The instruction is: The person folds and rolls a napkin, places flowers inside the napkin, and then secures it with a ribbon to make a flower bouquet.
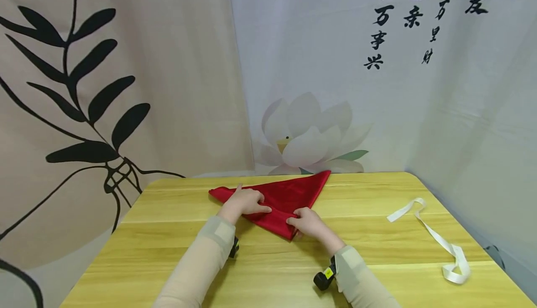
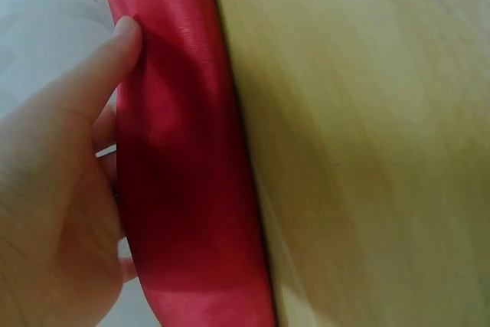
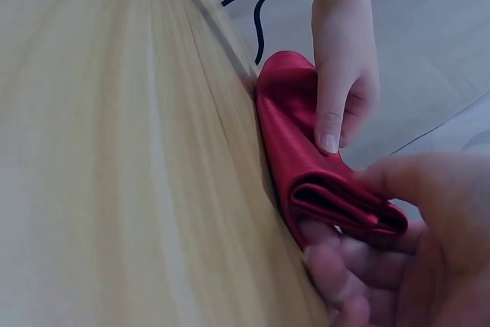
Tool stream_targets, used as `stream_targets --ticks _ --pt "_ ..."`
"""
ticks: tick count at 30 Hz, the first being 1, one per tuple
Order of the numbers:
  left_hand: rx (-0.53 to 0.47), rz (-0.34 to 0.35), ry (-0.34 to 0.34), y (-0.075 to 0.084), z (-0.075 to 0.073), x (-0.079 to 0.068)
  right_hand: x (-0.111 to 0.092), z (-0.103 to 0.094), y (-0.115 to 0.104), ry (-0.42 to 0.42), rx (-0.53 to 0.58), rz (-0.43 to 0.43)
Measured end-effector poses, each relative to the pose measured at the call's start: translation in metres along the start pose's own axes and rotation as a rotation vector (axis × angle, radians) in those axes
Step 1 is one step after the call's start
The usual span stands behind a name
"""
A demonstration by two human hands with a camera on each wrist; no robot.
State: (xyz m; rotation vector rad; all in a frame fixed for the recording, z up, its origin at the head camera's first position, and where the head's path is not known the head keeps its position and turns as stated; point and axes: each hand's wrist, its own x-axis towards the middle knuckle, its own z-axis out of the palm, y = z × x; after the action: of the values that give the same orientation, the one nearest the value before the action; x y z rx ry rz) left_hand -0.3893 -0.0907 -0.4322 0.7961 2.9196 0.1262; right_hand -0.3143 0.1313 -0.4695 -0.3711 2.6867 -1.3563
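Note:
A shiny red satin cloth (image 1: 289, 194) lies near the far edge of the table, its near side folded over into a flat band and one corner pointing back right. My left hand (image 1: 245, 203) grips the folded band, and in the left wrist view the thumb lies on the red fabric (image 2: 184, 158) with the fingers behind it. At the band's right end my right hand (image 1: 310, 223) pinches the cloth, thumb above and fingers beneath. Several rolled layers show at that end of the red cloth (image 3: 295, 135) in the right wrist view.
A white ribbon (image 1: 438, 238) lies loosely curled on the right side of the wooden table (image 1: 168, 252). Behind the table hangs a printed curtain (image 1: 189, 89) with dark leaves, a lotus and writing. A small black camera (image 1: 325, 277) is strapped at my right wrist.

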Motion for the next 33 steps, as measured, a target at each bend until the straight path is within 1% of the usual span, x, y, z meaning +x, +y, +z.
stream_targets --ticks 4,8,12,15,18,21,27,30,33 --pt "0.037 0.003 0.053 -0.001 0.004 0.001 0.0 0.0 0.001 0.047 -0.066 0.014" --pt "0.068 0.004 0.103 0.002 0.008 -0.003 0.0 -0.001 0.004 0.061 -0.109 0.017" --pt "0.082 -0.002 0.121 0.005 0.011 -0.009 0.0 -0.003 0.008 0.046 -0.137 0.03" --pt "0.087 -0.009 0.128 0.007 0.013 -0.014 0.0 -0.004 0.009 0.029 -0.135 0.042" --pt "0.067 -0.011 0.125 0.012 0.015 -0.019 -0.001 -0.006 0.008 0.016 -0.128 0.045" --pt "0.016 -0.015 0.094 0.019 0.015 -0.026 -0.001 -0.006 0.008 0.021 -0.132 0.045" --pt "-0.091 -0.048 -0.038 0.032 0.014 -0.036 0.002 -0.007 0.01 0.048 -0.083 0.088" --pt "-0.106 -0.069 -0.087 0.036 0.015 -0.038 0.001 -0.008 0.011 0.038 -0.063 0.095" --pt "-0.101 -0.08 -0.108 0.037 0.016 -0.038 0.001 -0.011 0.012 0.03 -0.057 0.091"
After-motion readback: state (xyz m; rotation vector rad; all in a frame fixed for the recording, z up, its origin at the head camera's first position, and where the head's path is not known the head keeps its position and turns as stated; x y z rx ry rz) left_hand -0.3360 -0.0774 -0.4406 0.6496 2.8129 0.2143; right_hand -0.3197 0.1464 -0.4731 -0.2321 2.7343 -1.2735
